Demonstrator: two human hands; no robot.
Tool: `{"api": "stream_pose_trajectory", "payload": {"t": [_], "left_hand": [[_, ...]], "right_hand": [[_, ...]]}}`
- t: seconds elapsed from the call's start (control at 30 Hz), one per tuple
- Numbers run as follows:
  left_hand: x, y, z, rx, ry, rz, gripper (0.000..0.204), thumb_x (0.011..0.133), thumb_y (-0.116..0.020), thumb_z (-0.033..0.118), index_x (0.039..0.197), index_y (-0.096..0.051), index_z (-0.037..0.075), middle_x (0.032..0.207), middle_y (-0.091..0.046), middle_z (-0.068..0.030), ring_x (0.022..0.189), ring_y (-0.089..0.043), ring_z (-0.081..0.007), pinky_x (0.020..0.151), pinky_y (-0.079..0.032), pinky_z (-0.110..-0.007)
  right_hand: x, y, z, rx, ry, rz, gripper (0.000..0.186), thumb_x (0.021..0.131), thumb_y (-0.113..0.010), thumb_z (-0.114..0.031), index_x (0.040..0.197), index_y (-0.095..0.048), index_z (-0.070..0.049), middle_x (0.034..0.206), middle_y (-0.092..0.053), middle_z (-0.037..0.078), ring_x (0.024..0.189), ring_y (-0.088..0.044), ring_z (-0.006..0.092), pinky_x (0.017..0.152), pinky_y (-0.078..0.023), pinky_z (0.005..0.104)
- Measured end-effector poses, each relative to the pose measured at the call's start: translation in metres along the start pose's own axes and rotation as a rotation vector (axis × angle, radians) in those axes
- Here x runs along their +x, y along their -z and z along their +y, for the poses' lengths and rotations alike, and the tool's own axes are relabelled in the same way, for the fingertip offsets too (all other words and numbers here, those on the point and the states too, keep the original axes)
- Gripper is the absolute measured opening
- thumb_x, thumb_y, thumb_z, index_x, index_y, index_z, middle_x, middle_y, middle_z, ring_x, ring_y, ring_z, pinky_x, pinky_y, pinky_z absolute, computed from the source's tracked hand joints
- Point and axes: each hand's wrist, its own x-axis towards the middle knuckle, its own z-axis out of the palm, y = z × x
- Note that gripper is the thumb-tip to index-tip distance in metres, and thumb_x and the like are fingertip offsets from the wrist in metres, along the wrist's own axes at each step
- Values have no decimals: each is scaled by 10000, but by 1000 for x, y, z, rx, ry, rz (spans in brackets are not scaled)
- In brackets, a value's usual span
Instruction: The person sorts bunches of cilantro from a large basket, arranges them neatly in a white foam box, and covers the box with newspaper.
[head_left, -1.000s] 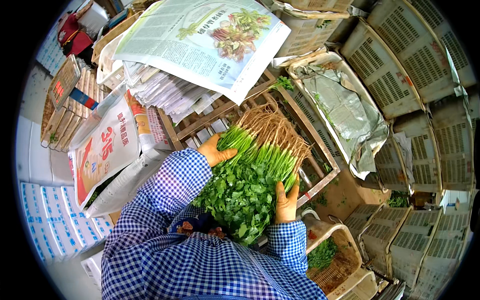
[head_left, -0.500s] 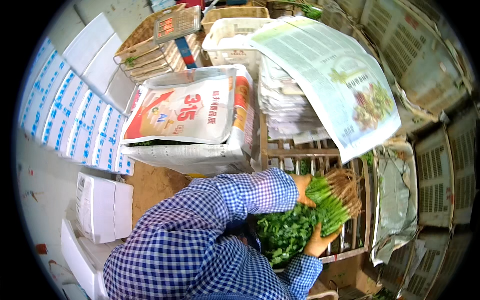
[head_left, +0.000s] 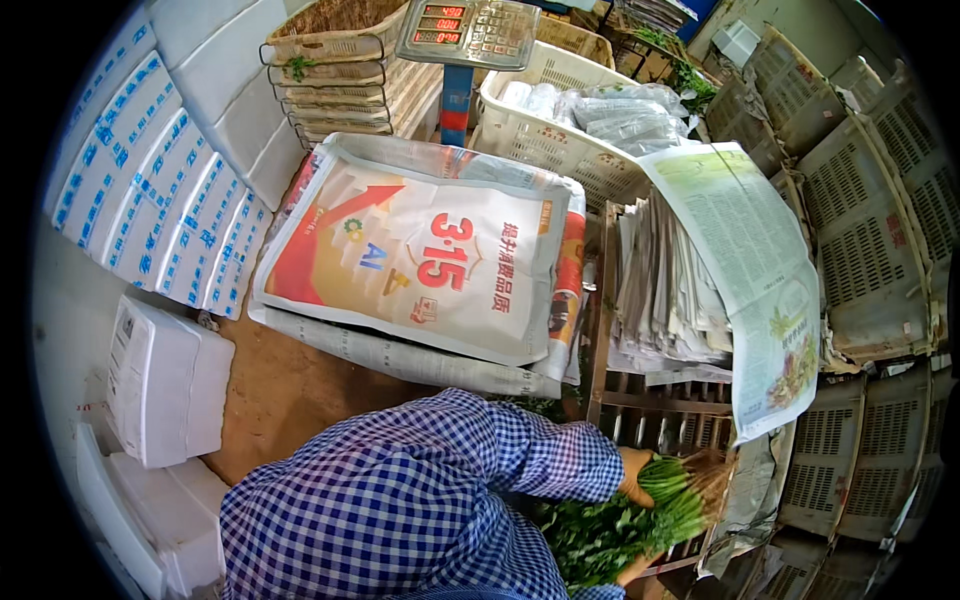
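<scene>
At the lower right of the frame, the left hand [head_left: 636,478] is clamped on the stems of a leafy green bunch [head_left: 590,538], whose brown roots [head_left: 712,476] point right over a slatted rack [head_left: 662,402]. The right hand [head_left: 637,568] shows at its lower edge, mostly hidden; its grip I cannot tell. Right of centre stands a newspaper stack [head_left: 668,285]; a digital scale [head_left: 470,32] sits at the top

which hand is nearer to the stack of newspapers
Left. The left hand holds the leafy bunch on the side toward the stack of newspapers. The right hand, mostly hidden, is at the bunch's opposite side, farther from the stack.
</scene>
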Motion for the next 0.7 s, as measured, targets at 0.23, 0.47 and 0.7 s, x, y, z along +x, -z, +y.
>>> {"api": "stream_pose_trajectory", "payload": {"t": [0.23,0.47,0.7], "left_hand": [[-146,48,-10,-364,-501,-7,1276,707,-877,514,1566,-100,-24,1471,-465,-266,1354,-492,-347,1164,-384,-419],[-241,141,-51,-769,-731,403,1230,641,-922,77,1581,-133,4,1498,-478,-195,1402,-439,-283,1189,-344,-397],[-344,304,-23,-166,-683,671,994,658,-914,116,1487,-374,17,1367,-605,-192,1288,-571,-299,1107,-455,-450]], "right_hand": [[-105,-55,-99,-13,159,52,901,888,-627,-302,1613,-121,-132,1573,-281,204,1376,-384,362,1142,-393,482],[-155,-175,-225,124,476,-248,942,845,-679,-137,1609,-130,-99,1532,-346,214,1329,-445,327,1098,-434,444],[-197,-339,-345,401,784,-516,1001,803,-731,27,1605,-139,-65,1491,-412,224,1282,-506,293,1055,-476,405]]}}
